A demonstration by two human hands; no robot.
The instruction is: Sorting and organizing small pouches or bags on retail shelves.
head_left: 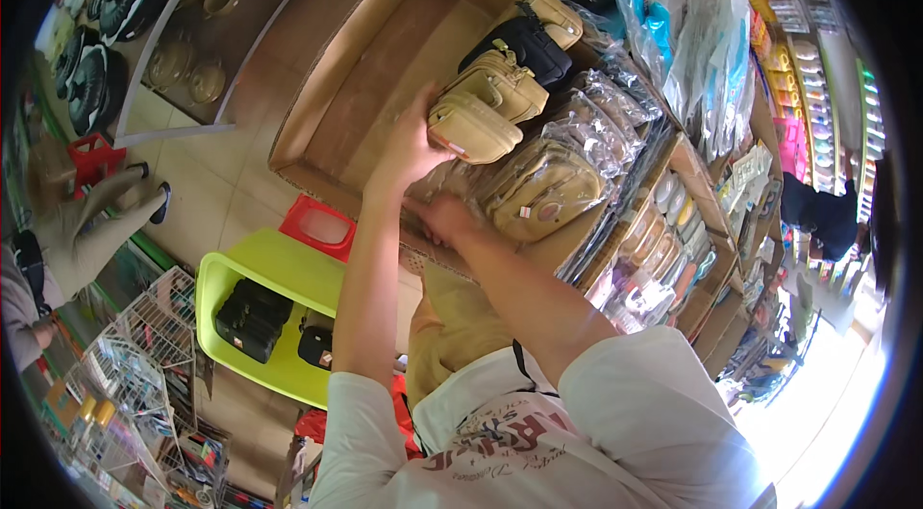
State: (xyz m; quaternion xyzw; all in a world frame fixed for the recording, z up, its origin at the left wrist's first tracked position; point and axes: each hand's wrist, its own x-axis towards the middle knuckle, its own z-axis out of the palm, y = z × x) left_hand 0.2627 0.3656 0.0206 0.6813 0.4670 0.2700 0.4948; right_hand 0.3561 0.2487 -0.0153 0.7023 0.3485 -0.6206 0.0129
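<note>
My left hand (417, 147) grips the near end of a tan zippered pouch (476, 128), its thumb low on the front side. Behind that pouch, more tan pouches (515, 87) and a black pouch (530, 47) stand in a row inside a large cardboard box (346, 105). Low in the box's near end is my right hand (451, 217), blurred with fingers curled; whether it holds anything cannot be made out. Right of it lies a tan bag in clear plastic (548, 192), with several more wrapped bags (595, 120) behind.
A lime-green bin (317, 249) at lower left holds black pouches (252, 318). Beside it is a red plastic container (317, 226). Cartons of packaged goods (656, 242) flank the right. Wire racks (130, 372) and a person's legs (101, 228) are at left; another person (822, 213) is far right.
</note>
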